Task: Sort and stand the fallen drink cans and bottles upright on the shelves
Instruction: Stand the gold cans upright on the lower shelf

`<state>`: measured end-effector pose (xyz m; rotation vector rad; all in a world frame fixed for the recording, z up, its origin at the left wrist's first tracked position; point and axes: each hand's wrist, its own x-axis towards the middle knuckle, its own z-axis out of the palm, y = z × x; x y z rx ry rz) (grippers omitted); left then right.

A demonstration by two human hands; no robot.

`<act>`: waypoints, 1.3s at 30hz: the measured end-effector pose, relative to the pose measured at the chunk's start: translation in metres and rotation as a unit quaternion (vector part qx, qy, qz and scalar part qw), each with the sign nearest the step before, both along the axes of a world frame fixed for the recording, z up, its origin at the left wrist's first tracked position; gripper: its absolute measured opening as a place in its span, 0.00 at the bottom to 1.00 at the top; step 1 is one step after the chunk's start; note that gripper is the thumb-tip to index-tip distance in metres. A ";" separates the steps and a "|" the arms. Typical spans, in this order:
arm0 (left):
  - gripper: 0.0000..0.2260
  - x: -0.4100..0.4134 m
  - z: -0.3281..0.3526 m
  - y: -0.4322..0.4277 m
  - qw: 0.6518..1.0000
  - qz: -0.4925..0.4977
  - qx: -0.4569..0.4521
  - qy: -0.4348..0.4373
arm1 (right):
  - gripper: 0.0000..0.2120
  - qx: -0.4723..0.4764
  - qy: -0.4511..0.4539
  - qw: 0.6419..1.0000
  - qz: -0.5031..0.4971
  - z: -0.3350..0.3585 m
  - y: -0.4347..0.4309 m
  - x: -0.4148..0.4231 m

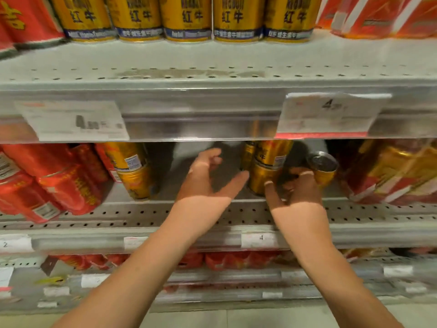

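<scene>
Shelving fills the view: an upper shelf (212, 58) carries a tidy row of upright gold cans (186, 17), and the middle shelf (236, 209) below it is where the work is. Red multipacks (66, 183) crowd its left end and red-and-gold packs (397, 171) its right, which leaves only the middle stretch for loose cans. Left of the gap, a stacked pair of gold cans (134, 176) leans to the left. To the right of the gap a second stack (264, 171) stands straighter, one can on another. The left hand (205, 178) reaches into the bare gap between the two stacks, thumb spread wide and fingers loose, holding nothing. It seems poised to steady a stack or receive a can. The right hand (295, 192) is just right of the second stack, its fingers curled round the fallen can (325, 169), which sits far in under the upper shelf's edge. That can is neither flat nor upright: its round silver end faces near and upward, and its long axis runs from that end down and away toward the far right. Whether the end is the lid or the base is too blurred to tell. Judging by the grip low on the body, the can is being tipped toward standing.
</scene>
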<state>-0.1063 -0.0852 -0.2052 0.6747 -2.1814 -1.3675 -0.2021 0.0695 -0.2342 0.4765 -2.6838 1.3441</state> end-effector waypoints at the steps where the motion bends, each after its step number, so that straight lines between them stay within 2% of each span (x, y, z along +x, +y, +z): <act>1: 0.28 -0.013 0.006 0.009 1.000 -0.002 0.001 -0.012 | 0.28 0.044 -0.018 0.999 0.010 0.000 0.003 -0.005; 3: 0.26 -0.035 0.016 0.025 1.000 0.005 0.006 -0.028 | 0.35 0.092 -0.054 0.993 0.051 0.003 0.002 -0.011; 7: 0.23 -0.062 0.023 0.044 0.999 0.041 0.025 -0.002 | 0.42 0.108 -0.078 0.985 0.105 0.003 -0.005 -0.020; 12: 0.24 -0.065 0.021 0.045 0.998 0.051 0.033 0.017 | 0.39 0.108 -0.026 0.988 0.110 -0.002 -0.001 -0.031; 16: 0.19 -0.058 0.022 0.039 0.999 0.042 0.017 0.011 | 0.36 0.077 -0.074 0.985 0.137 -0.010 -0.001 -0.038; 19: 0.14 -0.048 0.026 0.030 1.000 0.021 0.012 0.001 | 0.36 0.050 -0.095 0.973 0.205 -0.011 0.003 -0.047; 24: 0.21 -0.039 0.029 0.020 0.999 -0.014 0.039 -0.001 | 0.34 0.030 -0.147 0.947 0.283 -0.007 0.003 -0.062; 27: 0.17 -0.037 0.032 0.016 0.998 -0.022 0.054 -0.004 | 0.36 0.029 -0.150 0.945 0.288 -0.008 0.004 -0.060; 32: 0.21 -0.034 0.039 0.014 0.999 -0.021 0.008 -0.036 | 0.41 0.065 -0.087 0.963 0.246 -0.009 -0.005 -0.051; 36: 0.07 -0.024 0.037 0.011 0.998 -0.048 -0.013 -0.026 | 0.39 0.040 -0.101 0.959 0.262 -0.010 -0.009 -0.048; 37: 0.06 -0.022 0.036 0.010 0.998 -0.051 -0.014 -0.022 | 0.39 0.034 -0.113 0.956 0.269 -0.011 -0.009 -0.048; 39: 0.12 -0.018 0.033 0.011 0.998 -0.050 -0.026 -0.012 | 0.41 0.014 -0.138 0.950 0.279 -0.011 -0.008 -0.048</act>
